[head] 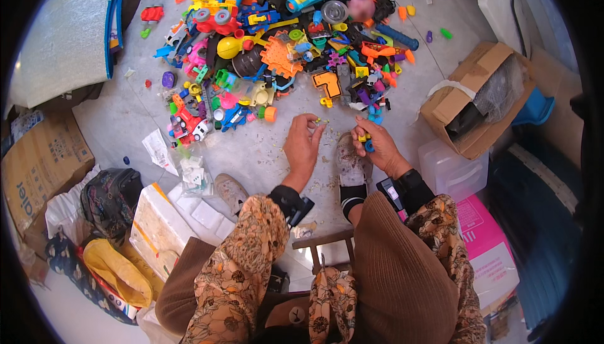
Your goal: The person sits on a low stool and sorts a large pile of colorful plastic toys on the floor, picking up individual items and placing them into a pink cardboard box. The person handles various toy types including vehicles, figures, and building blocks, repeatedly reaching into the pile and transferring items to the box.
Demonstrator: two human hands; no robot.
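Note:
My left hand [302, 143] hovers over or rests near the grey floor with thumb and forefinger apart. Small yellow-green bits [322, 120] lie right by its fingertips; I cannot tell whether they touch. In my right hand [380, 148] are small plastic pieces, one yellow [363, 137] and one blue [369, 145], partly hidden by the curled fingers. Just ahead of both hands spreads a big heap of mixed plastic toys [283, 56]. An orange toy piece [326, 85] sits at its near edge, and a red toy vehicle [187, 119] is at its left.
An open cardboard box [486, 68] stands at right above a clear plastic bin [455, 169]. A bag of small white pieces [194, 176] and a paper slip [159, 150] lie at left, near a foam box [160, 230]. My shoe [351, 160] is beside my right hand.

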